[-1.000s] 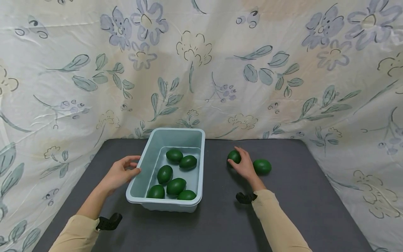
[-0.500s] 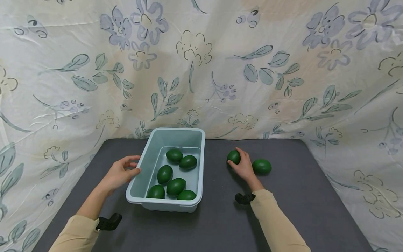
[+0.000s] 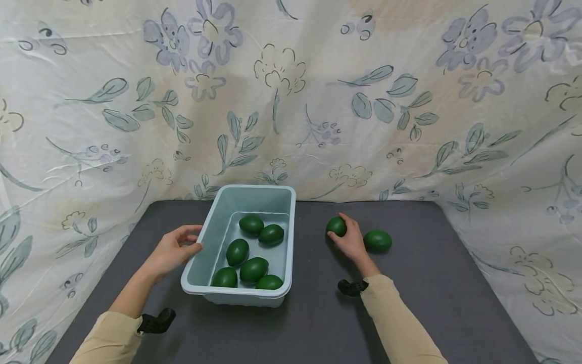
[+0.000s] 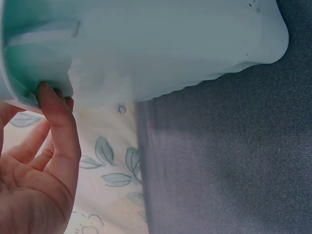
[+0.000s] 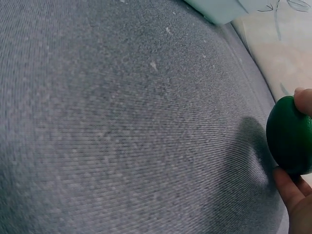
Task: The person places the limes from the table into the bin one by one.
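Note:
My right hand pinches a dark green, lime-like fruit between thumb and fingers. In the right wrist view this lime is close over the grey cloth; I cannot tell if it touches. A second lime lies just right of that hand. To the left stands a pale blue-green plastic bin with several limes on its floor. My left hand holds the bin's left rim, fingertips tucked under the lip in the left wrist view.
A dark grey cloth-covered table lies under everything. Behind it and at both sides hangs a floral curtain. Black straps sit at both wrists, below beige sleeves.
The right hand and the lime in it have shifted very slightly left, away from the second lime. The left hand and the bin look practically still.

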The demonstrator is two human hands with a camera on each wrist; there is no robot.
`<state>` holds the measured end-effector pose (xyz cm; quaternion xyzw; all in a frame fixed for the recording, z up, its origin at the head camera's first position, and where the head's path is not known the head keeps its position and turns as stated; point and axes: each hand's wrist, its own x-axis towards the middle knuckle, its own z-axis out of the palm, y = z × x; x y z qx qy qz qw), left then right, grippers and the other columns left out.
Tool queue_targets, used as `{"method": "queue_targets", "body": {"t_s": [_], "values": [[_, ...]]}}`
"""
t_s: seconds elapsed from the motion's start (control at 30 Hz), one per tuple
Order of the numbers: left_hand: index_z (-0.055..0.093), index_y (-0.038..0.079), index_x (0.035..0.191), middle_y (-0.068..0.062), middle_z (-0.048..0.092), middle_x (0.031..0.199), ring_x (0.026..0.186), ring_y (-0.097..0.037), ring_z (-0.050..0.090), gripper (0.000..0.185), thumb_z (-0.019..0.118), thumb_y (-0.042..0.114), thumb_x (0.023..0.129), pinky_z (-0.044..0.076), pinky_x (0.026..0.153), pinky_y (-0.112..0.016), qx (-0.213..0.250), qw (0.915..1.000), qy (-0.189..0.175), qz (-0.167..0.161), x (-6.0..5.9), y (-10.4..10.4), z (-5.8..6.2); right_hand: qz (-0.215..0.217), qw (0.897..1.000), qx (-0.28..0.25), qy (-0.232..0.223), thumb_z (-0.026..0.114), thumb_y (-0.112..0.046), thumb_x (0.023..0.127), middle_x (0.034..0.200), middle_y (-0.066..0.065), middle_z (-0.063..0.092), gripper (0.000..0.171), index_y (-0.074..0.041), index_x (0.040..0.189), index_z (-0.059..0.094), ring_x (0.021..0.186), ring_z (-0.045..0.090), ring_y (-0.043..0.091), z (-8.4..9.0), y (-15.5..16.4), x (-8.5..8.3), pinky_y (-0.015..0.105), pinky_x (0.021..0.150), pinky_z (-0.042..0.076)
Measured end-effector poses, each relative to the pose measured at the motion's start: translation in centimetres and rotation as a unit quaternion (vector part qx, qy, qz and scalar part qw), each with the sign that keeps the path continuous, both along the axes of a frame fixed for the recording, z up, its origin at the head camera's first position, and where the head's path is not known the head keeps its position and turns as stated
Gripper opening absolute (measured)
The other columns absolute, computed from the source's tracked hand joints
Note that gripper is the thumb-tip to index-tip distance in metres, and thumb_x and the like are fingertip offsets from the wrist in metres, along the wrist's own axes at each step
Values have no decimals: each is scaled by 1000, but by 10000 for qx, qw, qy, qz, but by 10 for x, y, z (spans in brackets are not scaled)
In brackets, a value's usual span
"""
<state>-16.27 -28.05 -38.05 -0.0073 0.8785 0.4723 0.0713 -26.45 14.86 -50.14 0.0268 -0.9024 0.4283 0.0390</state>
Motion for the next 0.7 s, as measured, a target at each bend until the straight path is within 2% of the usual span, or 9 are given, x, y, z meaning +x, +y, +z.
{"method": "queue_targets", "body": {"t_s": [0.33, 0.7], "values": [[37, 4, 137, -23, 53, 115, 82, -21, 60, 55, 60, 14, 88, 51, 62, -34, 0, 10000, -31, -50, -1, -1, 0, 21, 10000, -52, 62, 65, -29, 84, 137, 24, 31, 70, -12, 143, 30, 113, 45, 40, 7, 1, 0, 54, 87, 41], [37, 4, 137, -23, 52, 116, 86, -22, 61, 55, 60, 15, 88, 52, 63, -35, 53, 9999, -33, -85, 0, -1, 1, 156, 9997, -174, 95, 65, -29, 85, 140, 21, 29, 69, -13, 143, 31, 114, 44, 37, 28, 1, -1, 52, 87, 40]]}}
